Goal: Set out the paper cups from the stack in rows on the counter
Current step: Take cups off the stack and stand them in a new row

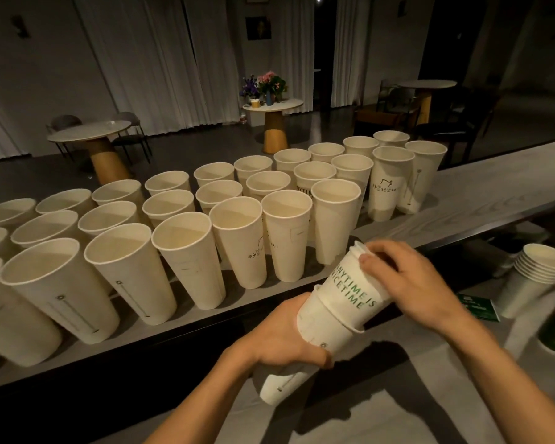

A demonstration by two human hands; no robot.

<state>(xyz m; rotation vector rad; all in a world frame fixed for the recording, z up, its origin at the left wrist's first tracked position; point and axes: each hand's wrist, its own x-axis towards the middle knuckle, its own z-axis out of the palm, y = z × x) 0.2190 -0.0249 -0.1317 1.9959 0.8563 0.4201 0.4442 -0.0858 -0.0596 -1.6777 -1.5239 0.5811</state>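
Basically one head view only: left hand [289, 338] wraps the lower half of a short nested stack [321, 318] of paper cups, grip closed around it, stack tilted with its open end up toward the right. Right hand [410, 283] pinches the rim of the top cup [356, 286], the one with green lettering, thumb [370, 259] over the lip, grip closed on that cup; top cup sits partly out of the one below. Stack is held in the air just in front of the table [462, 200], not touching it. Set-out cups [186, 254] stand upright in three rows on the table, rims nearly touching, running from far left to the right end. Front row ends at a cup [335, 219] just beyond the held stack; two cups [407, 177] at the right end of the back rows stand a little apart from it. Bare table lies right of the rows. Lower right, a second stack [532, 277] of cups stands on a lower counter beside a green card [476, 306], close to the right forearm. Background is dim: round cafe tables [87, 133], chairs, white curtains [148, 59], flowers [266, 84] on the middle table.
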